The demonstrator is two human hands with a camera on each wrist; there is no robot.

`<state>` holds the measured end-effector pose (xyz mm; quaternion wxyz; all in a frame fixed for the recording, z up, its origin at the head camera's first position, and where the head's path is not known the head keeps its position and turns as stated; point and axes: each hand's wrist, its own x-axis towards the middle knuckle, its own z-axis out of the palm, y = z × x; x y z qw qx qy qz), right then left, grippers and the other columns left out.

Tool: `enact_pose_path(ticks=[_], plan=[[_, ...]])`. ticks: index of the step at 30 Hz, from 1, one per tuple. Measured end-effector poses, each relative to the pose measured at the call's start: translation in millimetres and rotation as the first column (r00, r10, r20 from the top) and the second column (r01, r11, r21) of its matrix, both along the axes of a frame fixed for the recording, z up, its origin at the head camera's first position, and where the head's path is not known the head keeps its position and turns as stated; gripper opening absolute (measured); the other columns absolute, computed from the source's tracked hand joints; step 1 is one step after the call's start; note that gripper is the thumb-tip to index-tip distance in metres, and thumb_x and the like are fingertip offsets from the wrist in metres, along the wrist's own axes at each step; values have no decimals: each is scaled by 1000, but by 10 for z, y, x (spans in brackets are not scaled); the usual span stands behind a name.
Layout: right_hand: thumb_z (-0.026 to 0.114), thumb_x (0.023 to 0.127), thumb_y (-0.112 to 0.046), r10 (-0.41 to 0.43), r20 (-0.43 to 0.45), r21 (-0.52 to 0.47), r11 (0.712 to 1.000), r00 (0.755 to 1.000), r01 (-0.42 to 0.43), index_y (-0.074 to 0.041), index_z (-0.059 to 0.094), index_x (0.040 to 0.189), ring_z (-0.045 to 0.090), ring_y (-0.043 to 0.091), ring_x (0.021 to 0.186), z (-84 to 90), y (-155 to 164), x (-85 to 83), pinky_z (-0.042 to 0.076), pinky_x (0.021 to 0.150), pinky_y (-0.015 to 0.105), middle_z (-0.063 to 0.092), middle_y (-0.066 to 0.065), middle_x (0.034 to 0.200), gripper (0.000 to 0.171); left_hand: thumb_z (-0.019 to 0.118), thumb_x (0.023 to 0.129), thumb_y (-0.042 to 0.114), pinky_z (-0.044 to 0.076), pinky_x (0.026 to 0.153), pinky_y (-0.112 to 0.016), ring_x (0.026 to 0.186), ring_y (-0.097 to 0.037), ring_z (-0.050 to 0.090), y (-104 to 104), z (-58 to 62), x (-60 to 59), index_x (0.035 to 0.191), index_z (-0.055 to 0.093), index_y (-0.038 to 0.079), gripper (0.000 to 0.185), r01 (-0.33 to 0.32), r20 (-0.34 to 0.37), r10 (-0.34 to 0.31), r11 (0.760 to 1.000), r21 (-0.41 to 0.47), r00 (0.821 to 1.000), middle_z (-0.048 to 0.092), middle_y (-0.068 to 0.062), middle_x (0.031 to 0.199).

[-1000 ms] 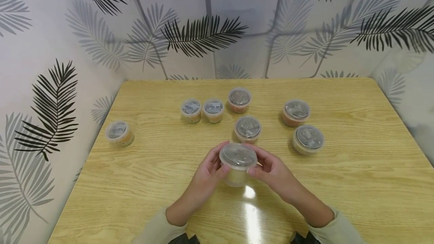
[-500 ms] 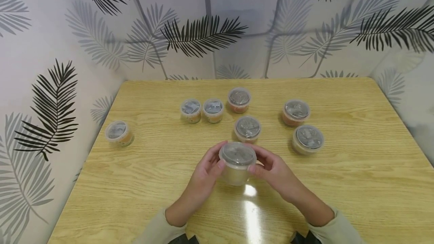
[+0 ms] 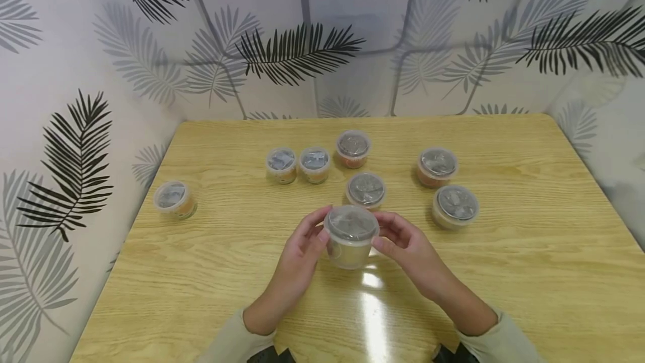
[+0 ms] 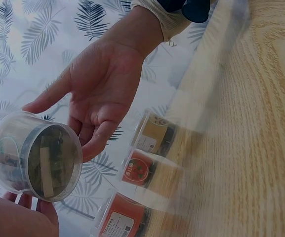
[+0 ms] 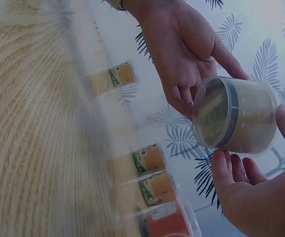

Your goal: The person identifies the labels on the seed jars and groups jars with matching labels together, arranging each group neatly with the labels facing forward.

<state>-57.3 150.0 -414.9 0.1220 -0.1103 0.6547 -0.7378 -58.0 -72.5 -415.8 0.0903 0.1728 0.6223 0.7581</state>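
Both hands hold a round clear plastic tub [image 3: 351,248] between them, off the table, its lid tilted towards the head camera. Pale yellow contents show through its wall. My left hand [image 3: 300,256] grips the left side, thumb in front and fingers behind; my right hand [image 3: 410,251] grips the right side likewise. In the left wrist view, the tub [image 4: 14,148] has a pale strip and dark packet under the lid. The right wrist view shows the tub [image 5: 253,113] between curved fingers. Just behind it stands another lidded tub [image 3: 366,189], partly hidden.
Two orange cups [image 3: 281,166] [image 3: 314,166] and a red tub [image 3: 353,150] stand at the back. Another orange cup [image 3: 174,200] sits far left. On the right are a reddish tub [image 3: 436,168] and a tan one [image 3: 455,207]. Leaf-patterned cloth surrounds the wooden table [image 3: 529,251].
Both hands have raised the tub slightly and moved it a little away, tilting it so more of its side shows. The head view has shifted slightly; the other containers stand where they were.
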Motion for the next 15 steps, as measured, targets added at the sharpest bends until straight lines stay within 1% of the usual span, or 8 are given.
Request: enact_pose_path(ticks=[3, 6, 9, 11, 15], plan=[[56, 93, -7, 5, 0, 8, 1000, 1000, -5, 4, 41, 133, 53, 20, 111, 8, 0, 1, 46, 92, 28, 52, 10, 123, 44, 43, 100, 13, 39, 100, -30, 126, -25, 39, -1, -10, -10, 140, 36, 9, 40, 6, 3, -6, 1000, 6, 1000, 40, -11, 138], [55, 94, -9, 26, -3, 13, 1000, 1000, -26, 3, 39, 135, 50, 20, 115, 18, 0, 10, 44, 94, 28, 49, 12, 128, 45, 44, 100, 13, 36, 103, -32, 129, -25, 36, -3, -27, -18, 141, 34, 11, 43, 41, 23, -41, 999, 26, 999, 37, -10, 140], [53, 95, -11, 81, -21, 7, 997, 996, -81, 1, 37, 138, 44, 21, 123, 18, -4, 16, 40, 98, 28, 44, 14, 135, 47, 48, 98, 17, 32, 105, -31, 132, -22, 32, 1, -46, -29, 142, 32, 12, 47, 91, 43, -92, 995, 32, 995, 35, -8, 143], [52, 95, -10, 128, -38, -6, 992, 991, -128, -1, 34, 140, 39, 22, 127, 11, -7, 19, 39, 99, 29, 40, 15, 139, 49, 52, 97, 20, 27, 108, -30, 134, -19, 29, 9, -53, -30, 143, 30, 11, 52, 118, 51, -120, 992, 37, 991, 33, -7, 145], [54, 94, -8, 182, -61, -35, 982, 981, -185, -2, 31, 142, 39, 24, 127, -4, -18, 23, 42, 97, 31, 37, 17, 140, 54, 59, 93, 25, 21, 109, -27, 136, -16, 25, 33, -52, -20, 144, 28, 10, 61, 133, 53, -134, 991, 31, 990, 31, -6, 147]])
